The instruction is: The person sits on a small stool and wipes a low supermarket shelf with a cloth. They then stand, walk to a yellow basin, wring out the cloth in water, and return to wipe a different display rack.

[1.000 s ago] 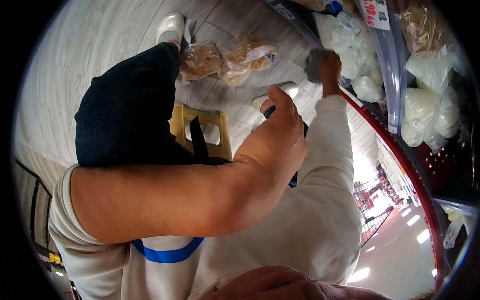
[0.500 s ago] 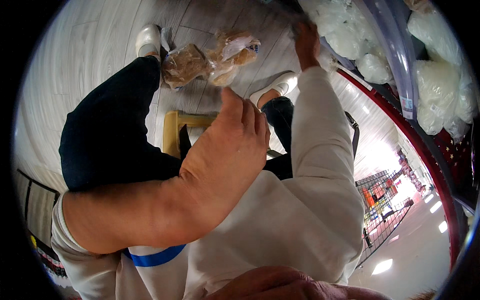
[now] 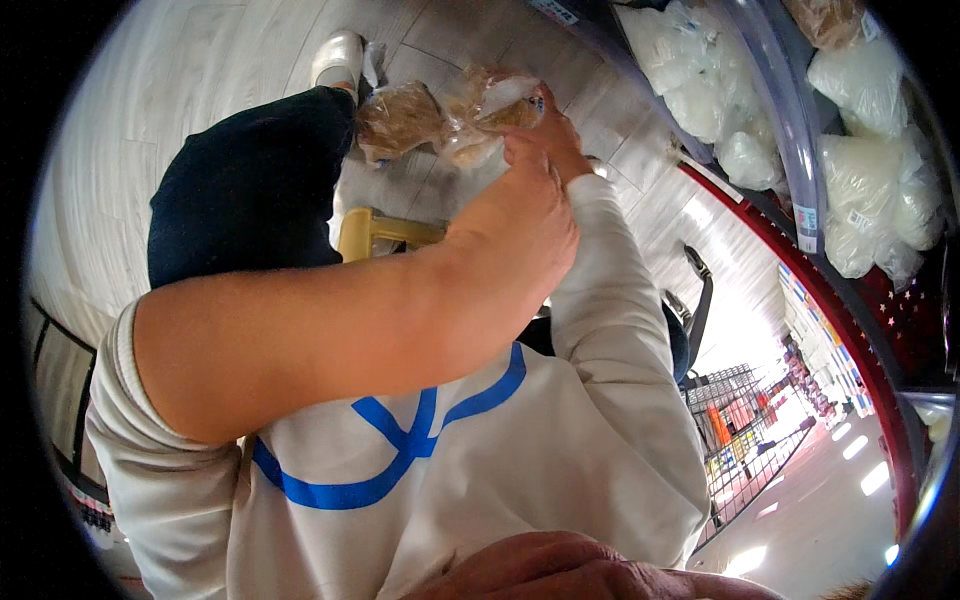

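My right hand, coming out of a white sleeve, is at the right edge of a clear plastic bag with brown contents on the floor. Its fingers are partly hidden, so whether they grip the bag does not show. My left hand, on a bare forearm, reaches across in front of me and overlaps my right wrist in the view. A thumb or finger sticks out toward the bag; the other fingers are out of sight. Just left lies a second clear bag of brown contents, beside my white shoe.
A yellow stool stands between my legs. On the right, bins with a clear plastic wall hold several bags of white contents, above a dark red cloth. A black wire rack stands farther off at lower right.
My right hand has come back from the bins to the bag on the floor. My left hand has moved forward and right toward it. Both bags lie in the same arrangement.
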Available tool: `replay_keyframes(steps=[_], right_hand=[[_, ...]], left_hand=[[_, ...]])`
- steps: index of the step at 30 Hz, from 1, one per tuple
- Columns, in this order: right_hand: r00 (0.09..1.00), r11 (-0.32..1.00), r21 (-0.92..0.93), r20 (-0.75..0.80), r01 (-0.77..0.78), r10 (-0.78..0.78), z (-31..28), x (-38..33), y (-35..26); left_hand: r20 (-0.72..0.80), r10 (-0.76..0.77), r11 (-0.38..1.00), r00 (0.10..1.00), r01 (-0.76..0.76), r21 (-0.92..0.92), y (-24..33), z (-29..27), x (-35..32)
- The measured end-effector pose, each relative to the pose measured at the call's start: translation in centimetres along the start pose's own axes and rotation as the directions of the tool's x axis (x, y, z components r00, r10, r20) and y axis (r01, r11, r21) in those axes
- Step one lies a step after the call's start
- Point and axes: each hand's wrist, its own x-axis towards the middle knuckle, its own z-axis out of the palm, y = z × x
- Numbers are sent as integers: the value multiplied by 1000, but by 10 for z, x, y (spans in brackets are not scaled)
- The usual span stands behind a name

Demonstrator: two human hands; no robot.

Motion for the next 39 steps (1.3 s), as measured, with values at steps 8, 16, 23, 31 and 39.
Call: replay_keyframes(steps=[8, 16, 23, 31, 39], right_hand=[[971, 982, -186, -228, 25, -68, -4, 6, -53], [913, 994, 97, -408, 45, -1, -3, -6, -40], [694, 966, 255, -701, 34, 161, -83, -32, -3], [570, 972, 85, -820, 217, -56, -221, 67, 76], [809, 904, 405, -572, 140, 131, -177, 167, 102]], left_hand=[[31, 23, 997, 999, -21, -76, -14, -16, -13], [32, 97, 984, 995, -91, -151, -18, -25, -22], [111, 186, 965, 976, -161, -206, -25, -33, -19], [140, 186, 968, 972, -157, -197, -23, -28, -9], [246, 251, 953, 936, -195, -231, -24, -35, -5]])
